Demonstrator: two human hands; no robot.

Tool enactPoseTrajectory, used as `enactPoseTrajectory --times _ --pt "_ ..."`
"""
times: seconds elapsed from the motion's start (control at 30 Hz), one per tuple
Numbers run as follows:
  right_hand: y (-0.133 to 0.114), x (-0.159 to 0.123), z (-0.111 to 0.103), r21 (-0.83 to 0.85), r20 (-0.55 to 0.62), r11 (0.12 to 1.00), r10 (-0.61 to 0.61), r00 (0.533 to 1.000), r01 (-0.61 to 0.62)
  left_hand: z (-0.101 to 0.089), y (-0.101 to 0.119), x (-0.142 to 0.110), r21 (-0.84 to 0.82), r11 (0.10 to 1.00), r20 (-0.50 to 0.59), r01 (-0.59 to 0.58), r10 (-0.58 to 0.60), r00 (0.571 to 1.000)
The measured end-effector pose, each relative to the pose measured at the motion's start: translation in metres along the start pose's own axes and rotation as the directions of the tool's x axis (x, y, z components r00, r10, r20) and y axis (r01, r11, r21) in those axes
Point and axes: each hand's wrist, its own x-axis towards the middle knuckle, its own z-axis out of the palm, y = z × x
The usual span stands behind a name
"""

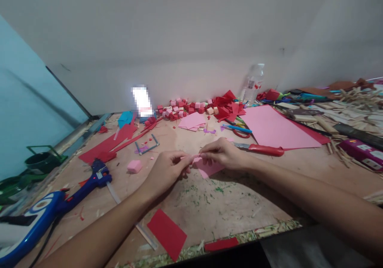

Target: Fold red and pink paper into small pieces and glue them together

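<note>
Both my hands meet over the middle of the wooden table (209, 204), pinching one small pink paper piece (206, 167) between them. My left hand (167, 170) grips its left end with closed fingertips. My right hand (223, 154) pinches the top edge, fingers curled. The paper hangs down to the tabletop under my right hand. A pink paper cube (134, 166) sits to the left of my left hand.
A blue glue gun (89, 182) lies at left. A red-handled cutter (260, 148), scissors (239, 130) and a large pink sheet (275, 128) lie behind my right hand. Several red and pink cubes (182, 109) line the wall beside a plastic bottle (253, 84). Red paper pieces (166, 232) lie near the front edge.
</note>
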Motion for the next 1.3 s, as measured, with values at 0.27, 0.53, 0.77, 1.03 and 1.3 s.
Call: enactPoseTrajectory --times 0.27,0.53,0.77,1.03,1.3 --pt "-0.009 0.0 0.007 -0.043 0.016 0.998 0.046 0.999 -0.045 -0.002 0.005 -0.003 0.025 0.997 -0.034 -0.071 0.072 0.997" --pt "-0.009 -0.001 0.011 -0.03 -0.023 0.999 0.025 0.999 -0.025 -0.003 0.008 0.0 0.112 0.986 -0.042 -0.12 0.125 0.991" --pt "-0.014 -0.001 0.015 0.038 -0.103 0.999 0.011 0.995 -0.008 -0.001 0.007 -0.001 0.03 0.992 -0.088 -0.121 0.123 0.988" --pt "-0.014 -0.002 0.013 0.002 -0.123 0.999 -0.049 0.991 0.05 0.0 0.004 0.001 -0.05 0.994 -0.127 -0.1 0.093 0.987" --pt "-0.015 -0.002 0.021 -0.109 -0.222 0.992 -0.084 0.971 0.061 0.003 -0.001 0.001 -0.095 0.994 -0.135 -0.059 0.046 0.99"
